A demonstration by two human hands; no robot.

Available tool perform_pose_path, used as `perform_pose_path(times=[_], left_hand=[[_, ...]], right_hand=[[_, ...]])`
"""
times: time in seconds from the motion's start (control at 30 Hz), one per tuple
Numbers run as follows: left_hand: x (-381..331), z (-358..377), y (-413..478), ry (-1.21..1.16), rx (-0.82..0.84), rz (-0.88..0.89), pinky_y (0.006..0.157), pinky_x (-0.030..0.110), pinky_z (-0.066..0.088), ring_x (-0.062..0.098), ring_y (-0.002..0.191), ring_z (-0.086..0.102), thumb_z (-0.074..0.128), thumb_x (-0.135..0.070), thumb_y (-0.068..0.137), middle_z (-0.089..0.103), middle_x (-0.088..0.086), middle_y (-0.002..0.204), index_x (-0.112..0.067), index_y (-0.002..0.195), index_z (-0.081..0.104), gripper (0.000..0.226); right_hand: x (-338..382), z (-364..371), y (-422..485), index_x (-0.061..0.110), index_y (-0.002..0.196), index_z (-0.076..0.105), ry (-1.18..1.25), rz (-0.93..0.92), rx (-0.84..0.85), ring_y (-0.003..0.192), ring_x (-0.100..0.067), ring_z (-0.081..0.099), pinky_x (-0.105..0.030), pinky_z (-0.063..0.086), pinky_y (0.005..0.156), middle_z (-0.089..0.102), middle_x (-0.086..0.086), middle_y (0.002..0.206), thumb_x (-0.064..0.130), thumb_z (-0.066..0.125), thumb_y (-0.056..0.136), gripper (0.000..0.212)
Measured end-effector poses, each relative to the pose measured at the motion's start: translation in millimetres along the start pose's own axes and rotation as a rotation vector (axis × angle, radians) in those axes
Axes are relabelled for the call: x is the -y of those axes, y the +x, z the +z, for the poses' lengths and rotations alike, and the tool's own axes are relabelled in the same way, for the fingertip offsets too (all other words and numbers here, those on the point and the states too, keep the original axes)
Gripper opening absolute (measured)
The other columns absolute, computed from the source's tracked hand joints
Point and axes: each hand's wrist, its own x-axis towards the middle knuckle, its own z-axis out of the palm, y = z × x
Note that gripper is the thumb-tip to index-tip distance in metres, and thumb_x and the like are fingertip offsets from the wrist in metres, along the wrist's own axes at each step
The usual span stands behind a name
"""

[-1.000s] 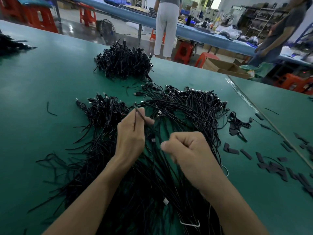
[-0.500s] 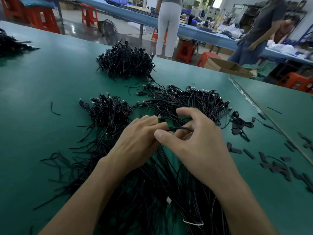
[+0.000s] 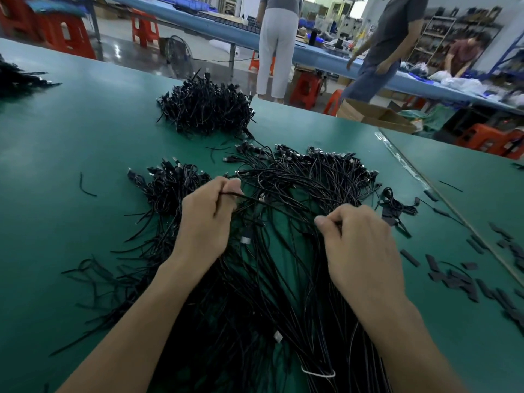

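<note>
Green matting covers the work table [image 3: 71, 143]; past its far edge stand orange stools [image 3: 65, 35], a long blue bench [image 3: 215, 26] and people at work. Both hands are raised just above a loose spread of black cables [image 3: 255, 307]. With knuckles up and fingers curled, the left hand [image 3: 207, 219] pinches one black cable [image 3: 283, 205] between thumb and forefinger at the top of the fist. That cable runs taut to the right hand [image 3: 360, 245], a closed fist with the thumb pressed on the forefinger, clamping the strand. Beyond the grip lies a tight heap of bundled cables [image 3: 204, 109]. Right of the grip, well apart, short black strips [image 3: 459, 279] lie scattered. Nearer than the grip, a white tie [image 3: 317, 373] loops some cables
</note>
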Motion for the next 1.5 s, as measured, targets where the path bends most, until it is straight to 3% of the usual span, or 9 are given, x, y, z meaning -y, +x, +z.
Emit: perform_pose_path(times=[0.2, 0.33, 0.47, 0.63, 0.83, 1.0, 1.1, 1.3, 1.5], left_hand=[[-32.3, 0.3, 4.2, 0.142, -0.073, 0.414, 0.064, 0.026, 0.033, 0.015, 0.069, 0.036, 0.029, -0.038, 0.107, 0.042, 0.0, 0.076, -0.009, 0.08, 0.051, 0.045], [-40.5, -1.6, 3.0, 0.372, -0.063, 0.504, 0.064, 0.038, 0.033, 0.024, 0.072, 0.038, 0.026, -0.036, 0.106, 0.042, 0.007, 0.08, -0.006, 0.083, 0.055, 0.048], [-38.8, -7.7, -0.3, 0.451, -0.02, 0.529, 0.067, 0.039, 0.034, 0.023, 0.076, 0.04, 0.039, -0.028, 0.098, 0.045, 0.002, 0.084, -0.012, 0.088, 0.056, 0.025], [-26.7, -21.0, -0.3, 0.27, 0.156, 0.278, 0.056, 0.017, 0.032, -0.007, 0.065, 0.048, 0.061, -0.038, 0.093, 0.046, -0.024, 0.065, -0.03, 0.085, 0.052, 0.015], [-21.2, -28.9, 3.6, 0.238, 0.559, -0.162, 0.048, 0.027, 0.036, 0.011, 0.039, 0.036, 0.033, -0.081, 0.078, 0.042, -0.008, 0.043, -0.022, 0.062, 0.062, 0.068], [-40.9, -35.5, -0.7, -0.343, 0.812, -0.278, 0.047, 0.02, 0.03, 0.011, 0.043, 0.025, 0.031, -0.072, 0.094, 0.031, -0.005, 0.049, -0.021, 0.053, 0.056, 0.07], [-54.4, -38.5, -6.1, -0.752, 0.955, -0.255, 0.044, 0.027, 0.023, 0.015, 0.044, 0.022, 0.038, -0.06, 0.1, 0.031, -0.004, 0.051, -0.021, 0.06, 0.054, 0.058], [-54.8, -21.2, -4.2, -0.934, 0.432, -0.442, 0.036, 0.016, 0.023, 0.006, 0.044, 0.02, 0.042, -0.048, 0.097, 0.029, -0.009, 0.055, -0.02, 0.073, 0.071, 0.046], [-38.0, -16.7, -3.2, -0.487, 0.175, -0.229, 0.047, 0.021, 0.04, 0.011, 0.05, 0.041, 0.034, -0.025, 0.108, 0.045, -0.004, 0.059, -0.014, 0.09, 0.071, 0.042]], right_hand=[[14.2, 10.0, -6.1, 0.029, 0.104, 0.063, -0.045, -0.121, 0.223, 0.094, -0.015, 0.058, -0.038, 0.044, 0.091, 0.058, 0.009, 0.094, 0.055, 0.03, 0.101, 0.042], [32.2, 10.5, -12.8, 0.019, 0.085, 0.063, 0.547, -0.155, 0.133, 0.068, -0.011, 0.062, -0.033, 0.051, 0.065, 0.065, 0.005, 0.072, 0.07, 0.014, 0.094, 0.071], [45.4, 6.0, -18.2, 0.029, 0.061, 0.039, 0.568, -0.233, 0.121, 0.047, -0.008, 0.039, -0.018, 0.03, 0.044, 0.049, 0.017, 0.057, 0.059, 0.03, 0.098, 0.048], [33.4, 11.2, -11.4, 0.027, 0.072, 0.055, 0.526, -0.177, 0.036, 0.053, -0.003, 0.046, -0.013, 0.033, 0.048, 0.053, 0.021, 0.06, 0.035, 0.05, 0.102, 0.031], [19.0, 15.7, 1.7, 0.02, 0.077, 0.061, 0.709, -0.024, -0.138, 0.045, -0.004, 0.038, -0.013, 0.029, 0.041, 0.047, 0.012, 0.051, 0.029, 0.054, 0.101, 0.027], [12.4, 19.3, 10.9, 0.028, 0.077, 0.065, 0.883, 0.058, -0.21, 0.053, -0.003, 0.038, -0.016, 0.033, 0.048, 0.05, 0.011, 0.06, 0.032, 0.055, 0.101, 0.026], [11.8, 22.3, 9.5, 0.025, 0.077, 0.068, 0.853, 0.016, -0.037, 0.048, -0.009, 0.038, -0.024, 0.032, 0.044, 0.053, 0.009, 0.055, 0.038, 0.058, 0.097, 0.025], [31.3, 34.8, -17.5, 0.029, 0.069, 0.062, 0.606, -0.244, 0.484, 0.041, -0.006, 0.033, -0.017, 0.024, 0.04, 0.047, 0.012, 0.049, 0.023, 0.057, 0.1, 0.032], [36.6, 26.6, -22.2, 0.026, 0.069, 0.059, 0.632, -0.307, 0.429, 0.053, -0.008, 0.046, -0.02, 0.035, 0.049, 0.055, 0.013, 0.062, 0.021, 0.053, 0.101, 0.033]])
